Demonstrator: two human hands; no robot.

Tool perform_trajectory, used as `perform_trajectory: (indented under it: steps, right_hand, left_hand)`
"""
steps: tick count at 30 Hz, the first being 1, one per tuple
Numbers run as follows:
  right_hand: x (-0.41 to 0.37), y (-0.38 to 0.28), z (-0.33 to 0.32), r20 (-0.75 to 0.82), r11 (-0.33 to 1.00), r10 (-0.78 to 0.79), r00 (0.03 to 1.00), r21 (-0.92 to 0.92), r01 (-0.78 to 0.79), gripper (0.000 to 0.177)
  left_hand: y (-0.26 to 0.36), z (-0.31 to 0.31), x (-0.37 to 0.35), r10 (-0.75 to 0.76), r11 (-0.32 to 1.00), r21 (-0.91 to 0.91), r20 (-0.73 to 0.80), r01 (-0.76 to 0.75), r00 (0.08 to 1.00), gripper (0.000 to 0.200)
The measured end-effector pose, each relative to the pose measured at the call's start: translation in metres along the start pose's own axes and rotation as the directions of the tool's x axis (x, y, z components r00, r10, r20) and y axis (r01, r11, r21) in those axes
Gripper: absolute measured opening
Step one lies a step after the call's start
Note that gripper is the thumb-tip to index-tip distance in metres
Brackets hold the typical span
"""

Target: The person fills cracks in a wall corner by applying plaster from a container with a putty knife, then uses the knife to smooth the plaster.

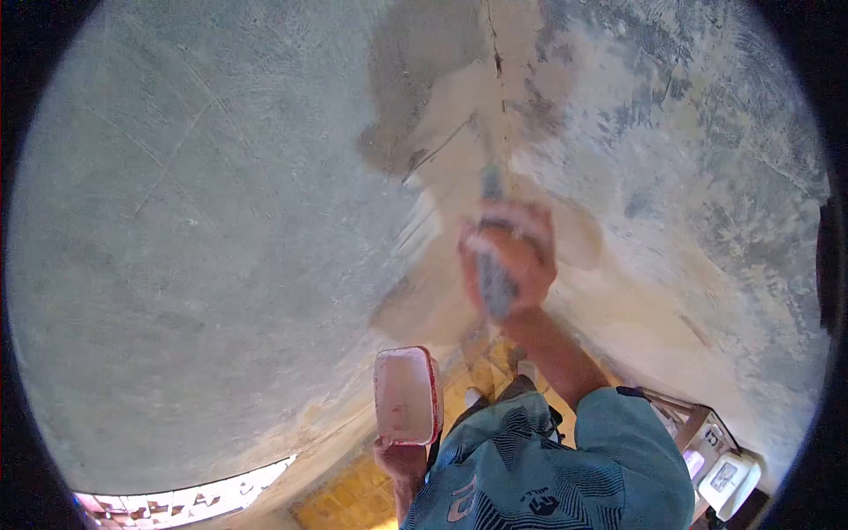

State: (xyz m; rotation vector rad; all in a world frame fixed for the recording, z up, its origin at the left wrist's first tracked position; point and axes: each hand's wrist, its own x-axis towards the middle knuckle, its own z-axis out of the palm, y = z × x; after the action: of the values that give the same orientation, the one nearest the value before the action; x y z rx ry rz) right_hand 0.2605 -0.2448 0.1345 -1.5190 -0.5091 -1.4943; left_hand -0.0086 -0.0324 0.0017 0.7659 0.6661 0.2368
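My right hand [521, 252], smeared by motion, is wrapped round the grey handle of a putty knife [497, 287]. The tool points up the wall, its blade end blurred against the tan patch [455, 212] at the corner. Lower down, my left hand [400, 459] grips the bottom end of a white plastic tub [405, 397] with a red rim. Pale smears and a few reddish spots mark the inside of the tub. Above my right hand, a dark crack [497, 62] runs down the corner between the two wall faces.
Grey plastered wall [212, 238] fills the left, and a mottled wall [698, 177] the right. A yellow tiled floor [349, 499] lies below, around my feet. At lower right a wooden shelf [693, 428] stands near a white container [729, 481]. A bright lattice opening [185, 503] shows at lower left.
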Motion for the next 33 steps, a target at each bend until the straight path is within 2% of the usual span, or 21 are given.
perform_trajectory:
  steps: [4, 7, 10, 13, 16, 19, 22, 25, 28, 30, 32, 33]
  right_hand:
    - [0.011, 0.05, 0.011, -0.063, 0.985, -0.025, 0.998, -0.17, 0.014, 0.03]
    - [0.004, 0.072, 0.027, -0.129, 0.986, -0.015, 0.992, -0.168, -0.007, 0.032]
    - [-0.002, 0.063, 0.032, -0.082, 0.992, 0.02, 0.996, -0.126, -0.031, 0.031]
    - [-0.012, 0.048, 0.045, -0.099, 0.997, 0.052, 0.994, -0.045, -0.057, 0.026]
    - [-0.017, 0.025, 0.042, 0.04, 0.999, 0.047, 0.998, -0.016, -0.047, 0.033]
    - [-0.022, -0.002, 0.044, 0.076, 0.999, 0.001, 0.997, 0.037, -0.004, 0.032]
    - [-0.024, -0.032, 0.041, 0.172, 0.992, 0.004, 0.985, 0.125, -0.026, 0.029]
    - [-0.029, -0.057, 0.041, 0.194, 0.97, -0.02, 0.981, 0.243, -0.028, 0.026]
    - [-0.011, -0.067, 0.019, 0.291, 0.96, -0.045, 0.956, 0.277, -0.039, 0.024]
    - [-0.009, -0.06, 0.007, 0.341, 0.94, -0.03, 0.94, 0.329, -0.089, 0.025]
    - [-0.006, -0.045, 0.007, 0.113, 0.965, -0.03, 0.993, 0.262, -0.001, 0.028]
    - [-0.003, -0.033, 0.009, 0.043, 0.991, 0.0, 0.999, 0.133, -0.005, 0.029]
  left_hand:
    - [0.003, 0.015, -0.007, -0.016, 0.998, -0.059, 0.031, 0.018, 0.999, 0.06]
    - [0.007, 0.024, -0.011, -0.013, 1.0, -0.006, 0.116, 0.014, 0.993, 0.061]
    - [0.002, 0.009, -0.008, 0.029, 1.0, 0.011, 0.03, -0.029, 0.999, 0.06]
    - [0.002, -0.002, -0.008, 0.017, 0.998, -0.054, -0.022, -0.018, 1.0, 0.059]
    - [0.005, 0.008, -0.012, 0.031, 0.998, -0.049, 0.02, -0.03, 0.999, 0.058]
    - [0.011, 0.014, -0.015, 0.024, 1.0, -0.01, 0.088, -0.023, 0.996, 0.059]
    - [0.011, 0.011, -0.013, 0.013, 0.999, -0.044, -0.007, -0.013, 1.0, 0.071]
    - [0.015, 0.019, -0.014, 0.009, 1.0, -0.03, 0.006, -0.009, 1.0, 0.069]
    - [0.02, 0.031, -0.016, 0.016, 0.999, -0.042, 0.113, -0.012, 0.993, 0.066]
    - [0.016, 0.014, -0.008, 0.026, 1.0, -0.005, 0.084, -0.025, 0.996, 0.065]
    - [0.01, 0.001, -0.004, 0.017, 1.0, 0.004, 0.064, -0.017, 0.998, 0.065]
    - [0.011, 0.004, -0.005, 0.004, 1.0, -0.004, 0.058, -0.004, 0.998, 0.065]
